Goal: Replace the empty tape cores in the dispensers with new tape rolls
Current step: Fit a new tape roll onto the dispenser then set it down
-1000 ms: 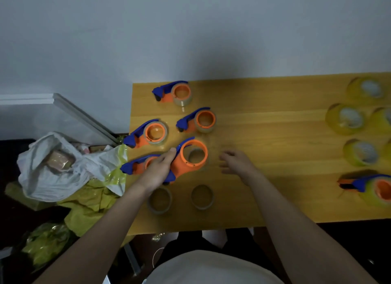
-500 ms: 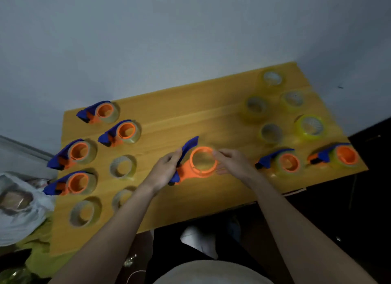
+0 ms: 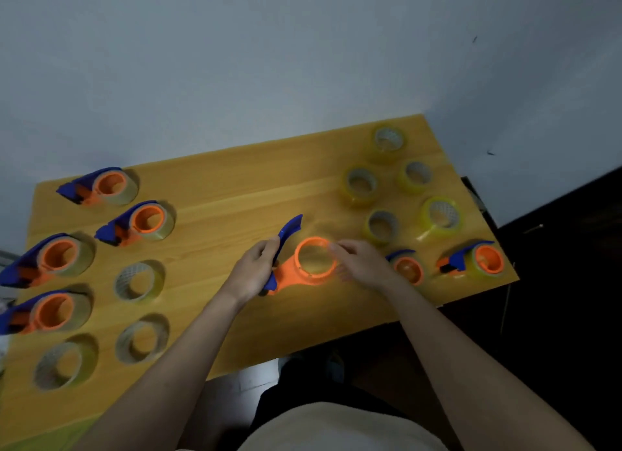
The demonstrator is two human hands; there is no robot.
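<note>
At the middle of the wooden table lies an orange dispenser with a blue handle and a bare hub. My left hand grips its blue handle. My right hand holds the right rim of its orange ring, thumb on top and fingers below. Several yellowish new tape rolls stand at the back right. Three empty cores lie at the front left.
Several blue-and-orange dispensers with thin rolls sit along the left side. Two dispensers with yellow rolls stand at the right front corner, one just behind my right hand. The wall runs along the table's far edge.
My left hand has carried the bare dispenser from the left group to the table's middle. My right hand has come onto its ring. The view has swung to the right.
</note>
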